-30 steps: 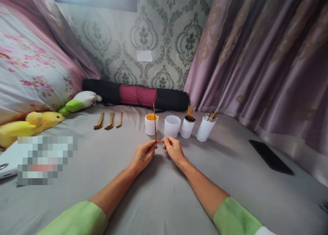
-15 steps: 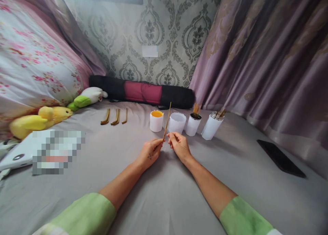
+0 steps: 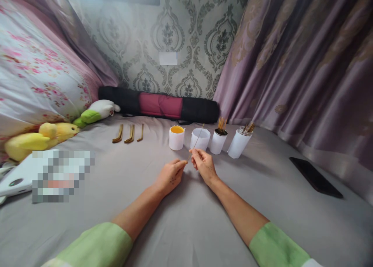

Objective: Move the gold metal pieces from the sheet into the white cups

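A thin brown stick (image 3: pixel 199 134) slants up and to the right, its tip in front of the second white container (image 3: pixel 199 142). My left hand (image 3: pixel 172 173) pinches its lower end between thumb and fingers. Just above that grip, my right hand (image 3: pixel 204 164) has its thumb and forefinger closed on the stick too. Beyond my hands stands a white container with an orange-yellow inside (image 3: pixel 176 140). To the right are two white-wrapped cans, one upright (image 3: pixel 218 143) and one leaning in view (image 3: pixel 239 144), both holding thin sticks.
Three groups of bent golden-brown sticks (image 3: pixel 118 135) lie at the left on the grey sheet (image 3: pixel 186 228). Plush toys (image 3: pixel 40 138) and a white device (image 3: pixel 17 177) are farther left. A black phone (image 3: pixel 316 177) lies right. A black-and-red bag (image 3: pixel 160 103) lines the wall.
The stick has tipped from nearly upright toward the right. My right thumb and forefinger, apart from it before, are now on it. The whole view has shifted slightly.
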A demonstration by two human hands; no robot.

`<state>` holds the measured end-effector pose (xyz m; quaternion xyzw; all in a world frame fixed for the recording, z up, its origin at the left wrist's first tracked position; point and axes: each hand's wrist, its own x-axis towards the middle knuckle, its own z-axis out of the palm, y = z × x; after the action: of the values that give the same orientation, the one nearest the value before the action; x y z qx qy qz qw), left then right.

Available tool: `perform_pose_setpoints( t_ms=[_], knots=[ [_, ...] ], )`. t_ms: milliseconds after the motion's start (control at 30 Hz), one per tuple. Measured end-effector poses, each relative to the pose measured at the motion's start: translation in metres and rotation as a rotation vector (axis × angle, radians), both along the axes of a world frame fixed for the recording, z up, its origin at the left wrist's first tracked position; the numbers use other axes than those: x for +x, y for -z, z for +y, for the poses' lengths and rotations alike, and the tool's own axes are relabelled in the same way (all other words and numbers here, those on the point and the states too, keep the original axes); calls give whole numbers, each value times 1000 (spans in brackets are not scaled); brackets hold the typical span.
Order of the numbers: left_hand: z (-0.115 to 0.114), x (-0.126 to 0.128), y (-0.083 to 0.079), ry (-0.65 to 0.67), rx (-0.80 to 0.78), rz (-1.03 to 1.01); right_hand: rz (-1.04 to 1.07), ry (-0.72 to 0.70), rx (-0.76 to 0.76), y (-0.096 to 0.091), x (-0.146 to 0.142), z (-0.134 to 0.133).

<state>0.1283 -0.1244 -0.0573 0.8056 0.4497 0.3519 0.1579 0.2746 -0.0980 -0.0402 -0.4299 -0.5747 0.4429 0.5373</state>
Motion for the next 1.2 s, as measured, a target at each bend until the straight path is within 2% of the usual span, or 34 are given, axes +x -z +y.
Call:
perform_pose_setpoints(
  t_ms=[367,833,1033,1200],
  knots=[
    [1,-1,4,-23,12,74,5,-6,13,3,-1,1],
    [0,5,-8,-65,-129,-124,-25,-1,1,6,0,3],
    [-1,9,-6,-28,-291,-292,-75,29,42,7,3,4],
    [0,12,-4,46,-578,-576,-122,60,80,7,5,6]
  ],
)
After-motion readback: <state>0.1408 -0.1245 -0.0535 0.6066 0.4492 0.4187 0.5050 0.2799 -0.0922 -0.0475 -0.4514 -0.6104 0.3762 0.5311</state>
